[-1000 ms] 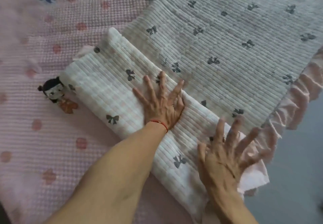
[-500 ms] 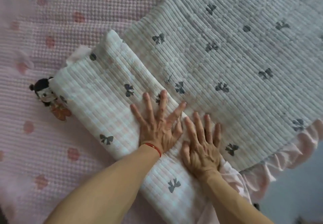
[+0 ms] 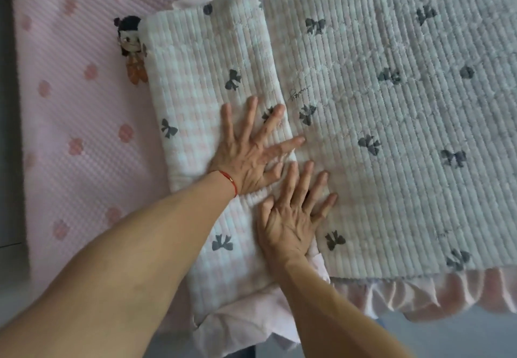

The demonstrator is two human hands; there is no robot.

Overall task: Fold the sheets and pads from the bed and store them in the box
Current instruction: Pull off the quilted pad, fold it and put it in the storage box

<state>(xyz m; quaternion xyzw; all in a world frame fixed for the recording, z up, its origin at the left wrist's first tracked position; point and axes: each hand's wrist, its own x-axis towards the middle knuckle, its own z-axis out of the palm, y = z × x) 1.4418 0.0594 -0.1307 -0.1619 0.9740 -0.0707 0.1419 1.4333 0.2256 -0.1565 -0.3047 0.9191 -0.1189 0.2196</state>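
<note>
Nearest the camera, a thin pale pink sheet with a ruffled hem (image 3: 391, 299) hung over the near edge of the bed, bunched under the work. On it lay the white quilted pad printed with grey bows (image 3: 391, 92), its left portion turned over into a thick folded band (image 3: 201, 83) running from near to far.

The right hand (image 3: 288, 217) lay flat, fingers straight and spread, across the crease where the band met the flat part. Just beyond and to its left, the left hand (image 3: 246, 159), a red string at its wrist, pressed down on the band with fingers splayed wide. Neither hand held anything; both only pushed.

The padding looked springy, so the band would probably lift open once the pressure came off. The far end of the band sat unweighted and might drift askew, leaving a crooked fold. The loose ruffled sheet could get dragged along underneath.

Farther left, a small doll with black hair and an orange dress (image 3: 131, 47) touched the band's edge and might get trapped in the next turn. No box was in view.
</note>
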